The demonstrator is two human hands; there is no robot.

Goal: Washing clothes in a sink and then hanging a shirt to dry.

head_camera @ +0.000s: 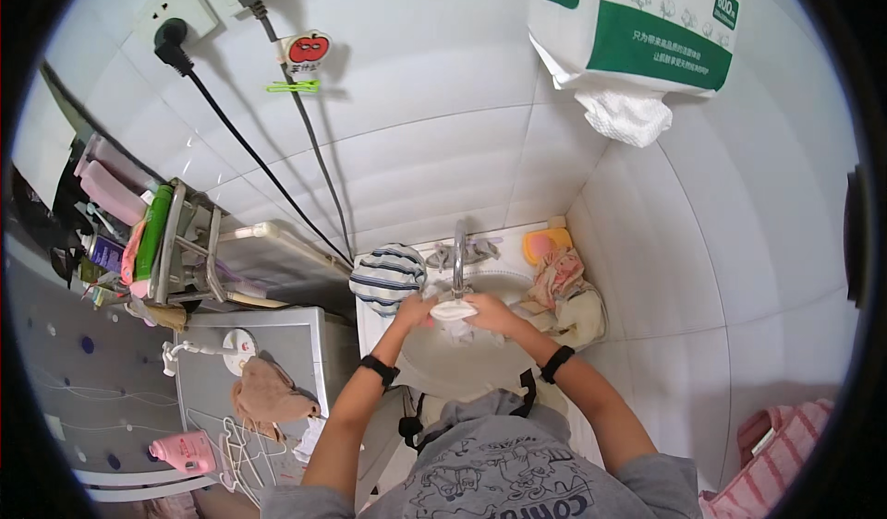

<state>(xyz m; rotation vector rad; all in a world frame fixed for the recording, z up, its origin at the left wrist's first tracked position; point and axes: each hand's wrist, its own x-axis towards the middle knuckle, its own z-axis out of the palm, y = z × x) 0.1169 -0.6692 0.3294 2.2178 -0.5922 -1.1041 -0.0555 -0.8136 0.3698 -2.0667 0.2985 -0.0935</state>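
Observation:
Under the chrome faucet [459,256], a small white cloth item [454,310] is stretched between my two hands, its opening facing up. My left hand [416,310] grips its left side, and a bit of pink shows beside those fingers. On the other side my right hand [489,312] pinches the edge. Both hands are over the white washbasin [443,366]. Something whitish and blurred hangs below the cloth; whether it is water or fabric I cannot tell. Crumpled cream and pink cloths [578,318] lie on the basin's right rim.
A striped cloth bundle [389,278] sits left of the faucet, and an orange soap dish [537,245] stands at the back right. Further left are a washing machine [249,318] with a brown cloth [270,394], hangers, and a pink jug [186,452]. A tissue pack [658,48] hangs above.

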